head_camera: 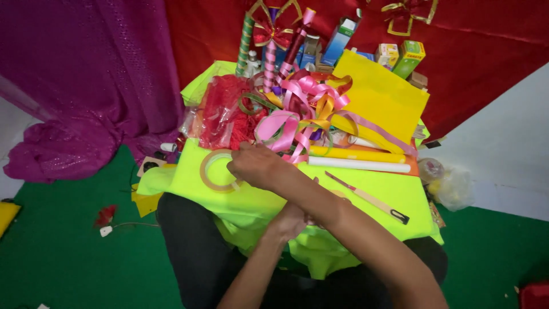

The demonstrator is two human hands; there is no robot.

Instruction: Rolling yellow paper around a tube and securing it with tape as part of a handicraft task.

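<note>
A roll of clear tape [217, 170] lies flat on neon-green fabric [377, 197] just left of centre in the frame, its open ring facing up at me. From my remote seat I see the right hand [255, 165] reaching across from lower right, its fingers [235, 169] curled over the roll's right rim and pinching at the tape's edge. The roll sits directly left of those fingers, touching them. Being a ring, it has no long axis; its hole points upward.

The left hand [291, 220] is lower in the frame, tucked under the right forearm and closed on a fold of the green fabric. It lies farther from the roll than the right hand.

To the right on the fabric lies a slim craft knife [369, 198], running from upper left to lower right and well apart from both hands. Above it lie a white rolled tube [360, 165] and a yellow rolled tube [357, 154], both nearly level. A tangle of pink and gold ribbon [303, 109] is heaped just above the right hand, beside red netting [226, 111], with a yellow paper sheet [383, 97] and small cartons [409, 57] beyond.

The fabric drapes over the person's lap rather than a desk. The green floor [51, 257] surrounds it, with purple cloth [86, 74] at upper left and red cloth [480, 51] at upper right.
</note>
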